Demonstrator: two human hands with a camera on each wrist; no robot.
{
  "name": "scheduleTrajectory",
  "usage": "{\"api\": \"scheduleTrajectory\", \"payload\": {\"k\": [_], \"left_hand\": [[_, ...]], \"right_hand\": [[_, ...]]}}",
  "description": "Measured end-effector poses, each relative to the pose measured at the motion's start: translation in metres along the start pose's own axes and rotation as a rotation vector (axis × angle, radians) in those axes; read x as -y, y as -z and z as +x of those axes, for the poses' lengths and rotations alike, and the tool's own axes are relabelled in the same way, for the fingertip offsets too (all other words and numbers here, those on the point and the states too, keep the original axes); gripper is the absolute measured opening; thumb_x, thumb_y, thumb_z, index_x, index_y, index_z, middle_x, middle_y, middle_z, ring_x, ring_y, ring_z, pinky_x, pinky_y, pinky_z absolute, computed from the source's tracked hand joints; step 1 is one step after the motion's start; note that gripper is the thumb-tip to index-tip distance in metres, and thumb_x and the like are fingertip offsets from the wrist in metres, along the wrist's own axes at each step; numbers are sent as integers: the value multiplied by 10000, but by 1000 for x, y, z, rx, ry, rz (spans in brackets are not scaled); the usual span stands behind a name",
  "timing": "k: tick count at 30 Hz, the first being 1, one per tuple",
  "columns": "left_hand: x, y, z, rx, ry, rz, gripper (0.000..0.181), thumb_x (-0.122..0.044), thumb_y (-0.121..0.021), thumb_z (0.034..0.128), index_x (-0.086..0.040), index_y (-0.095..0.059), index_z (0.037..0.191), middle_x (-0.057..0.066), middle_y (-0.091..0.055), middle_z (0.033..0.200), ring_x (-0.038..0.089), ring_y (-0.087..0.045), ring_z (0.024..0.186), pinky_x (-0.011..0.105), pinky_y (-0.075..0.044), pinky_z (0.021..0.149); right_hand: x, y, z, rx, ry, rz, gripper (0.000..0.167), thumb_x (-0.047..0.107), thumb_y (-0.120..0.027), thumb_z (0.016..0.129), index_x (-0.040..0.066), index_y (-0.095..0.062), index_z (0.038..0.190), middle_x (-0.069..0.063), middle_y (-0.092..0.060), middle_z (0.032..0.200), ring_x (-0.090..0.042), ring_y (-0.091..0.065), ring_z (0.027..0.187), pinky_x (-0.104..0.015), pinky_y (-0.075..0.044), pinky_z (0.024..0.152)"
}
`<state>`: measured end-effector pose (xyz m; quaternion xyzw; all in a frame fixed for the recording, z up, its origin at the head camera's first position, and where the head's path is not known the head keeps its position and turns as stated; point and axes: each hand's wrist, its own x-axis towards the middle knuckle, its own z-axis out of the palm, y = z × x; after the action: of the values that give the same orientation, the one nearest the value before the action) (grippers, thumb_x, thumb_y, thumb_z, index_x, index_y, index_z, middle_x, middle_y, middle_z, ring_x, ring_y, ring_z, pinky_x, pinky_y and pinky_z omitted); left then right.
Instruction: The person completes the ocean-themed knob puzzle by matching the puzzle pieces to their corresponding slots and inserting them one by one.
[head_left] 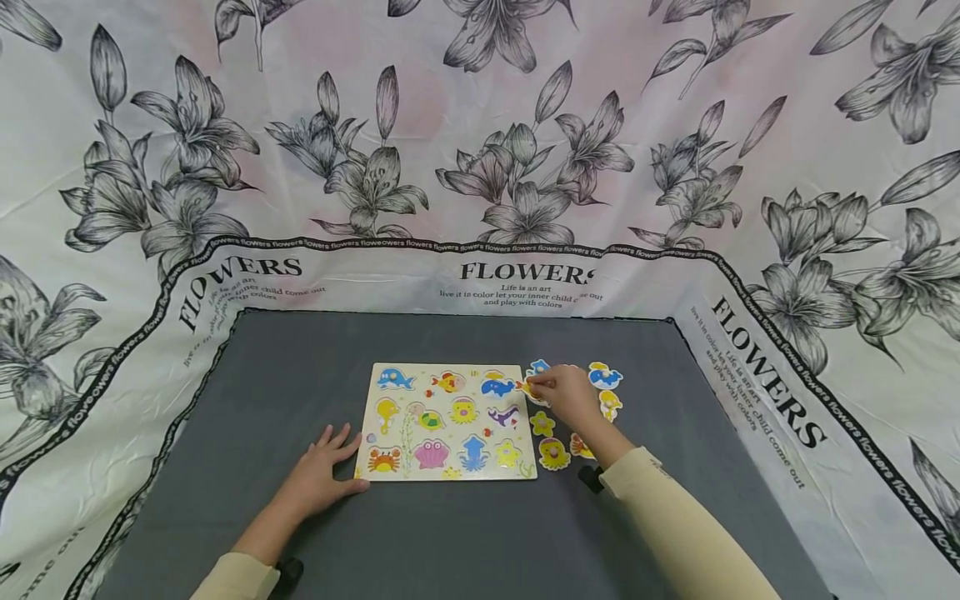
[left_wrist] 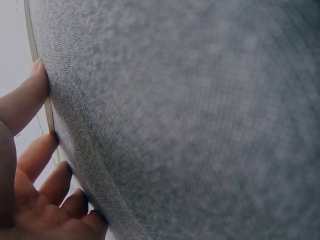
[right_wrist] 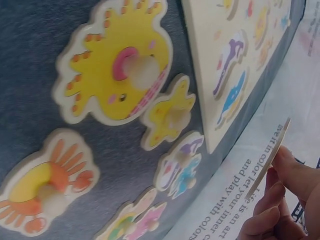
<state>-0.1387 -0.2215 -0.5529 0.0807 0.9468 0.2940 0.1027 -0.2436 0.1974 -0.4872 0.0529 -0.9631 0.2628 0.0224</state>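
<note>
Puzzle board (head_left: 447, 433) fronts wide cloth (head_left: 442, 542), left fingers (left_wrist: 37, 157) spread at its edge, right fingers (right_wrist: 270, 199) pinching a piece (right_wrist: 267, 162).

Left hand (head_left: 318, 468) splayed, right hand (head_left: 567, 397) pinching, both arms (head_left: 611, 442) extended forward

Puzzle board (right_wrist: 202, 55): wood in appearance, smooth printed face, slight gloss. Pufferfish piece (right_wrist: 92, 95) and crab piece (right_wrist: 57, 172), right of the board: wood-like, smooth printed faces, low sheen; knobs (right_wrist: 143, 73) bare wood in appearance, matt. Tabletop (left_wrist: 200, 125) under the board: cloth surface, matt, visible weave. Floral sheet (head_left: 442, 158) beyond the board: smooth, creased, faint sheen; cloth or plastic undetermined.
</note>
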Motion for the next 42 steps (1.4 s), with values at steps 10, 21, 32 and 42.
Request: {"api": "scheduleTrajectory", "payload": {"k": [10,21,32,42], "left_hand": [[-2,-1,1,6,4,8,904,-439,-853,780,-83,-465,1515,204,-320,1618,473,-159,1522,710,-195,1167],[1,0,-1,-2,-2,27,895,-423,-858,778,-69,-476,1506,213,-327,1611,477,-171,1518,704,-202,1168],[0,-1,0,-16,-12,30,887,-406,-855,787,-72,-469,1511,212,-323,1613,481,-174,1515,719,-217,1153],[3,0,0,-10,-7,19,891,-415,-855,785,-76,-469,1513,204,-315,1619,472,-161,1522,706,-202,1168]], "right_hand": [[10,1,5,6,-9,-4,149,206,-776,905,170,-830,1039,-10,-782,893,-105,-606,621,-268,-470,526],[19,-5,15,38,16,39,146,212,-776,908,158,-829,1032,-34,-791,962,-131,-647,712,-258,-526,590],[32,-9,23,42,70,-12,142,222,-770,912,169,-830,1029,7,-793,932,-144,-717,814,-297,-567,653],[49,-16,28,75,67,26,127,217,-767,916,170,-831,1015,10,-784,963,-122,-699,802,-300,-576,693]]}}
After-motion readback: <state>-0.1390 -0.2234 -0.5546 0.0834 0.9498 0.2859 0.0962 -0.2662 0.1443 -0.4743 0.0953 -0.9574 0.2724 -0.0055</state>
